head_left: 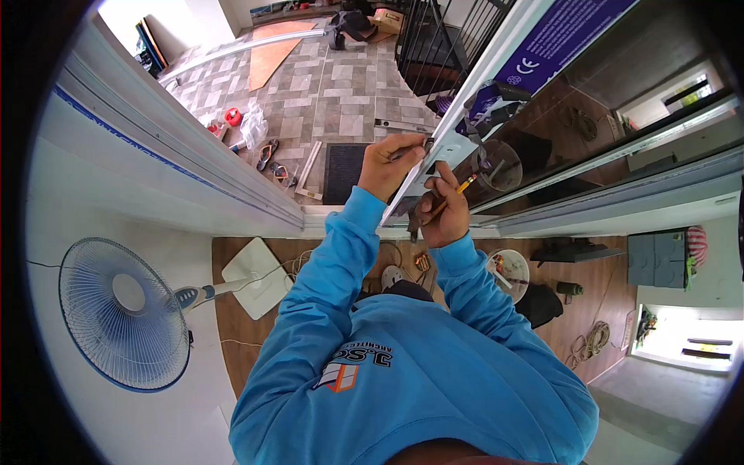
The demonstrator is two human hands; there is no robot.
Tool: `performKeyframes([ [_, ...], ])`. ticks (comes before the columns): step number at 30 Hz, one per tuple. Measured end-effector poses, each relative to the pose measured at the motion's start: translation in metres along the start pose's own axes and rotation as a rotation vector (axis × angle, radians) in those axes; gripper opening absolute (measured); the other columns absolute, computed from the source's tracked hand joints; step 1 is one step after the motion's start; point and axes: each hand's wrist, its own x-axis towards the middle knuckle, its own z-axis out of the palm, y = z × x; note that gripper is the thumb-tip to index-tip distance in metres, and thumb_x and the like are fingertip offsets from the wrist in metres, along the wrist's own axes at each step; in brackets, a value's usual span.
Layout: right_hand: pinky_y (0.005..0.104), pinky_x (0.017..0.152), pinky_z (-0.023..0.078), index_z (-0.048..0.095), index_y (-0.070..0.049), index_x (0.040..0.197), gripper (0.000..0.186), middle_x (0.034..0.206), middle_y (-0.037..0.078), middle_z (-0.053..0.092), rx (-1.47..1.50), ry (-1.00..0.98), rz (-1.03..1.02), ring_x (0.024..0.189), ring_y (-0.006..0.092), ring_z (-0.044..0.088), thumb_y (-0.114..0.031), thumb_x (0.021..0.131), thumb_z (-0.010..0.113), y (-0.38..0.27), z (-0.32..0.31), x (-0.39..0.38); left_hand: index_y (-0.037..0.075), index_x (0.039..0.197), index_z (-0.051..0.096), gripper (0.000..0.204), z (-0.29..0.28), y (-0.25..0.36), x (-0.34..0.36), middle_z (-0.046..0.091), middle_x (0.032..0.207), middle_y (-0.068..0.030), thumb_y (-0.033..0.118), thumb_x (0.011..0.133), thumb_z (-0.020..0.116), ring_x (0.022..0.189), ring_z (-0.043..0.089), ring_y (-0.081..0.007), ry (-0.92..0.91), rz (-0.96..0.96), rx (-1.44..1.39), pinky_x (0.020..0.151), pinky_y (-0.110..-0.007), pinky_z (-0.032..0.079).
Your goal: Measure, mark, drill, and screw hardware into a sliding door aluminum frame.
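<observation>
A white door frame edge [465, 85] stands upright before me, with a white lock plate [452, 153] on its face. My left hand [387, 168] is on the left side of this edge, its fingers pinched together around a small dark piece that I cannot make out. On the other side, my right hand [448, 213] has a yellow pencil [466, 184] tucked between its fingers. One raised finger of that hand touches the lock plate by a dark opening. Below the right hand hangs a dark, narrow thing [414, 226]; its kind is unclear.
Purple film [554, 39] partly covers the door's dark glass. A standing fan [128, 293] is at the left, a white bucket [508, 273] at lower right. Beyond the threshold lie a black mat [345, 172], sandals [267, 154] and a spirit level [403, 125]. Coiled cable [595, 341] rests on the wooden floor.
</observation>
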Motion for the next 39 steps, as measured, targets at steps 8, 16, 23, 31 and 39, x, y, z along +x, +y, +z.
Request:
performKeyframes([
  [8,0.0239,0.04,0.037,0.047,-0.009,0.132,0.043,0.085,0.004,0.061,-0.09,0.01,0.004,0.055,0.0117,0.055,-0.011,0.089,0.049,-0.001,-0.001,0.001,0.001,0.101,0.065,0.017,0.011,0.002,-0.002,0.063,0.091,-0.0074,0.006,0.085,0.064,0.084,0.063,-0.0157,0.043,0.086,0.152,0.074,-0.027,0.05],
  [16,0.0236,0.038,0.035,0.049,-0.006,0.129,0.039,0.081,0.006,0.061,-0.28,0.069,0.025,0.053,0.0136,0.054,-0.013,0.09,0.047,-0.006,-0.003,-0.003,-0.001,0.099,0.055,0.013,0.014,-0.002,-0.005,0.057,0.096,-0.0153,0.005,0.088,0.055,0.083,0.06,-0.0303,0.082,0.333,0.49,0.072,-0.035,0.049],
  [23,0.0273,0.054,0.042,0.054,-0.001,0.116,0.052,0.074,0.007,0.06,-0.616,-0.054,-0.301,0.064,0.0157,0.055,-0.045,0.096,0.035,-0.023,-0.006,-0.019,0.003,0.105,0.055,0.019,0.008,-0.016,-0.006,0.057,0.097,-0.0159,0.011,0.088,0.054,0.089,0.057,-0.0359,0.097,0.415,0.472,0.077,-0.04,0.047],
  [31,0.0285,0.054,0.044,0.066,0.003,0.081,0.056,0.07,0.01,0.061,-1.428,-0.77,-0.928,0.059,0.0183,0.056,-0.048,0.094,0.046,-0.108,0.055,-0.02,0.006,0.106,0.064,0.021,0.026,-0.035,-0.027,0.062,0.102,-0.0153,0.012,0.086,0.061,0.094,0.061,-0.0312,0.325,0.456,0.146,0.079,-0.036,0.05],
  [39,0.0316,0.063,0.051,0.065,0.001,0.083,0.01,0.078,0.013,0.065,-2.051,-1.265,-1.211,0.066,0.0233,0.063,-0.002,0.074,0.065,-0.121,0.096,-0.01,0.015,0.119,0.062,0.044,0.069,-0.069,-0.022,0.058,0.105,-0.0109,0.025,0.077,0.073,0.095,0.058,-0.0287,0.705,0.607,0.403,0.08,-0.036,0.049],
])
